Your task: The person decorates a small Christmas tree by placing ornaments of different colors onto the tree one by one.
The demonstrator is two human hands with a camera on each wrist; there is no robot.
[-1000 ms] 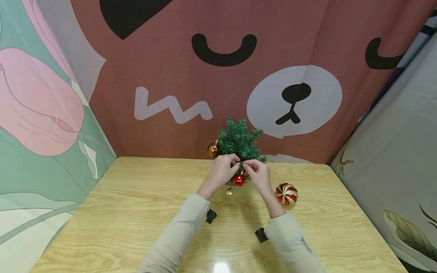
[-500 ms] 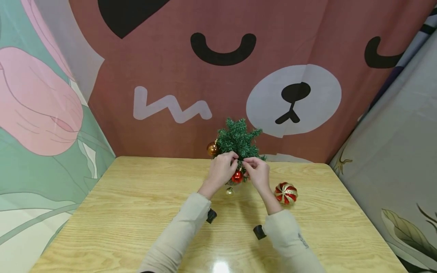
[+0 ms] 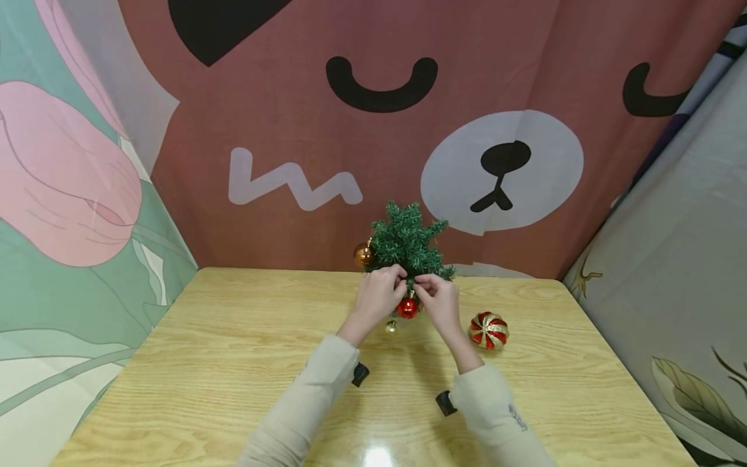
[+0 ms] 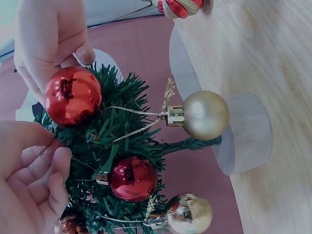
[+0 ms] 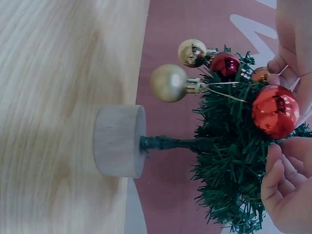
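Observation:
A small green artificial Christmas tree (image 3: 405, 237) stands at the table's back edge. At its front a shiny red bauble (image 3: 408, 307) hangs between the two hands. My left hand (image 3: 379, 295) pinches the bauble's thin cord between thumb and forefinger; a bit of thread shows there in the left wrist view. My right hand (image 3: 441, 299) pinches close by with its fingertips at the branch, the cord there mostly hidden. Below hangs a matte gold bauble (image 4: 205, 115). A dark red bauble (image 4: 132, 178) and a shiny gold bauble (image 4: 189, 213) hang at the side.
A red and gold striped ball (image 3: 489, 331) lies on the wooden table (image 3: 233, 363), right of the tree. An amber bauble (image 3: 364, 254) hangs on the tree's left. The round pale base (image 5: 119, 141) holds the trunk upright. A printed curtain (image 3: 280, 130) hangs behind.
Both hands and the red bauble rose slightly by half a second ago, then came down again to about their earlier height. The striped ball stays where it was.

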